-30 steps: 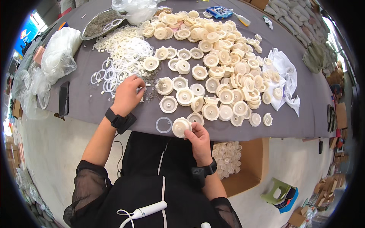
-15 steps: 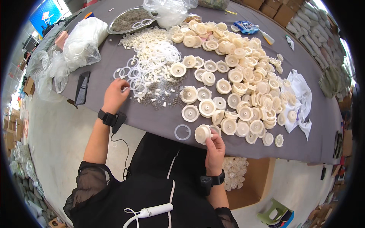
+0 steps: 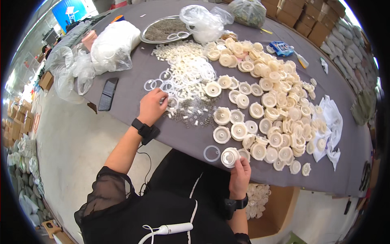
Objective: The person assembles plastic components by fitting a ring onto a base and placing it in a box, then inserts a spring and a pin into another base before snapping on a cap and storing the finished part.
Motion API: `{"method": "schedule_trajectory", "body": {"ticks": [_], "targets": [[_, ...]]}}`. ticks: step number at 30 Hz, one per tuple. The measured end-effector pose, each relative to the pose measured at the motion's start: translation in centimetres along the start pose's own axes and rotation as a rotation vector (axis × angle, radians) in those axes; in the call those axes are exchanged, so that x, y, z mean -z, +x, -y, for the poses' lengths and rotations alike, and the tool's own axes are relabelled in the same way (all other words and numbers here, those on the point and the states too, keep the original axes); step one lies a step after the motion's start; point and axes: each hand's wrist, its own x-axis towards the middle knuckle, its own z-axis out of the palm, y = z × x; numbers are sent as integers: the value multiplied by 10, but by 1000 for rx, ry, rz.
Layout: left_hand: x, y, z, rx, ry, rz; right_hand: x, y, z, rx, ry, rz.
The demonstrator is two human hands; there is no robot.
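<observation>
My right hand (image 3: 240,175) grips a cream round plastic cap (image 3: 230,157) at the table's near edge. The cap's recessed inner side, with a raised centre, is turned up toward me. Beside it lie a single clear ring (image 3: 211,153) and another cream cap, partly covered by my fingers. My left hand (image 3: 152,107) is at the near-left edge of a heap of clear rings (image 3: 170,86) and small white plugs (image 3: 183,61). Its fingers are curled in and pressed together; whatever is between them is too small to make out. Small springs (image 3: 189,118) are scattered beside that hand.
A large pile of cream caps (image 3: 280,110) covers the table's right half. At the back are a metal tray (image 3: 164,30) and clear plastic bags (image 3: 203,24). A black phone (image 3: 108,94) lies left. Below the near edge stands a cardboard box (image 3: 280,207) holding pale parts.
The whole view has shifted, so the table appears farther right and lower. My right hand has turned the cap, bringing its recessed side up. My left hand stays by the rings, fingers more curled.
</observation>
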Motion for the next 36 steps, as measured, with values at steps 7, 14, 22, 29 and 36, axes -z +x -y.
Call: {"method": "schedule_trajectory", "body": {"ticks": [7,14,22,29,36], "targets": [[12,-3,-35,382,-965,-36,-4,6,-4,34,-2,35],[16,-46,-131,544,-1357,694,-34,10,-7,-67,118,96],[-2,-57,-147,451,-1234,576,-25,3,-4,-111,262,185],[-4,-64,-151,419,-1276,531,-19,-4,-1,-12,110,218],[1,-66,-149,533,-1447,690,-10,-4,12,100,-3,502]]}}
